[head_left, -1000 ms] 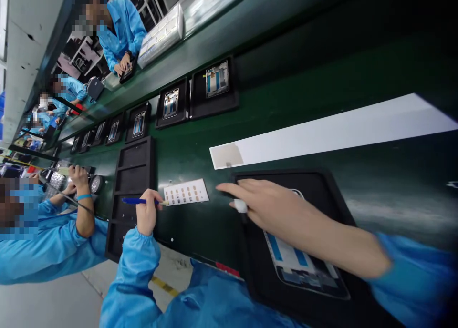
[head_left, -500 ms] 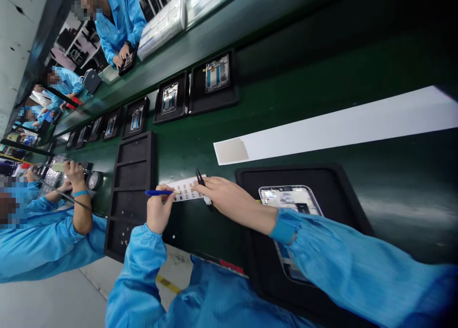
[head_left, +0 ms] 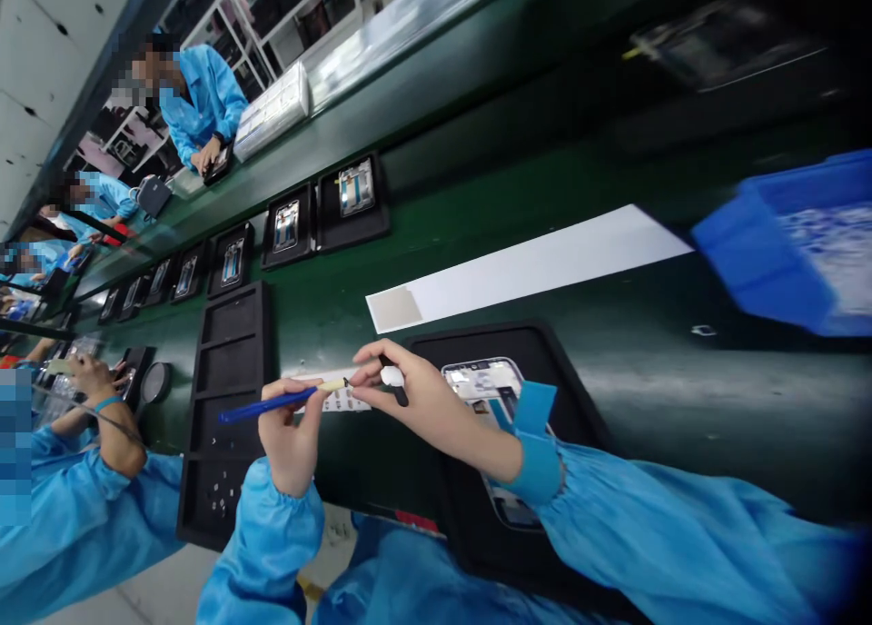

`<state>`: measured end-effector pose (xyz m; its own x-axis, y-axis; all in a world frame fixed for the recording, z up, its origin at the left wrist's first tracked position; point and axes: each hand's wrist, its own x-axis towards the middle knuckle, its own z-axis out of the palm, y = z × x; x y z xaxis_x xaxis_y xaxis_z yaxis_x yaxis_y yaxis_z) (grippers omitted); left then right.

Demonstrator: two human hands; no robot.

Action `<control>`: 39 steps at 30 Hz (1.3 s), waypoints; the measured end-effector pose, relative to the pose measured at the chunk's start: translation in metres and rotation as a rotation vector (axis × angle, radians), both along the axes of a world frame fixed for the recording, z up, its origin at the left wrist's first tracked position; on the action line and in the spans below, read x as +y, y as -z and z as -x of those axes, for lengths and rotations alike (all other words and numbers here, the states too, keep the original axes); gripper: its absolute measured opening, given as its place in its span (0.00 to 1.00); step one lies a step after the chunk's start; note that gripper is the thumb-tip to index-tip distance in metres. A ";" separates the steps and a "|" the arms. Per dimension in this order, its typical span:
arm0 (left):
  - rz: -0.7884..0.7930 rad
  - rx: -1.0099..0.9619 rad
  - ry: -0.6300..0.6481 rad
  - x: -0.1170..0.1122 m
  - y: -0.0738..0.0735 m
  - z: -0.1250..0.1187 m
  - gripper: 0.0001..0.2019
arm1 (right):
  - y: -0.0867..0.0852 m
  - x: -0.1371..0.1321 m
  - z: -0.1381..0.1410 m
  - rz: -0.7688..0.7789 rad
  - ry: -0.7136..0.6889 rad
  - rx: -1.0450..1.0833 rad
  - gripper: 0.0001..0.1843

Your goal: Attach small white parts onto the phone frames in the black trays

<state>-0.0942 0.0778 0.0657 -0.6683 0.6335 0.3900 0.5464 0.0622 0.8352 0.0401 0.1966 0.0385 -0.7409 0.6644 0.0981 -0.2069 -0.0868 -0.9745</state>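
Two hands: the left hand point(head_left: 292, 430) and the right hand point(head_left: 429, 402) are meeting at the cream tip point(head_left: 332, 385) of a blue pen-like tool point(head_left: 272, 404)

Blue pen-like tool: is pointing toward the right hand, pinched between the left thumb and fingers

Dark tool point(head_left: 401, 394): is sitting tucked in the part-curled right hand; thumb and forefinger are reaching close to the cream tip, but whether they are gripping a tiny piece I cannot tell

White card point(head_left: 329, 373): is lying on the green bench point(head_left: 388, 461) below the hands, partly covered, small pieces point(head_left: 350, 401) showing in rows

Device point(head_left: 477, 375) in black tray point(head_left: 545, 352): is resting partly under the right forearm point(head_left: 494, 448)

Good handling: is probably calling for a steady left hand, light fingertips and a sleeve lifted off the device

Writing: no brand or label is showing legibly
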 end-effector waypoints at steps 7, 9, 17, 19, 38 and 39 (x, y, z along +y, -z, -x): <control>-0.136 0.297 0.244 0.018 -0.005 -0.021 0.10 | -0.011 -0.003 -0.018 0.084 0.186 0.024 0.13; -0.131 0.327 0.273 0.022 -0.005 -0.025 0.11 | -0.011 -0.001 -0.021 0.091 0.215 0.030 0.13; -0.079 0.050 0.167 0.040 -0.001 -0.037 0.12 | -0.008 0.007 -0.033 0.114 0.279 0.044 0.15; -0.040 -0.170 0.181 0.049 -0.002 -0.040 0.15 | -0.010 0.009 -0.040 0.092 0.282 0.055 0.14; 0.082 -0.498 0.329 0.094 0.011 -0.057 0.23 | 0.005 0.114 -0.217 -0.728 0.997 -1.024 0.16; 0.076 -0.474 0.325 0.094 0.012 -0.058 0.23 | 0.006 0.109 -0.209 -0.733 1.024 -0.940 0.14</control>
<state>-0.0362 0.1715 0.0535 -0.5251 0.8501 0.0406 0.1144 0.0232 0.9932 0.2496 0.3056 0.0322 -0.0022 0.9197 0.3927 0.8022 0.2360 -0.5485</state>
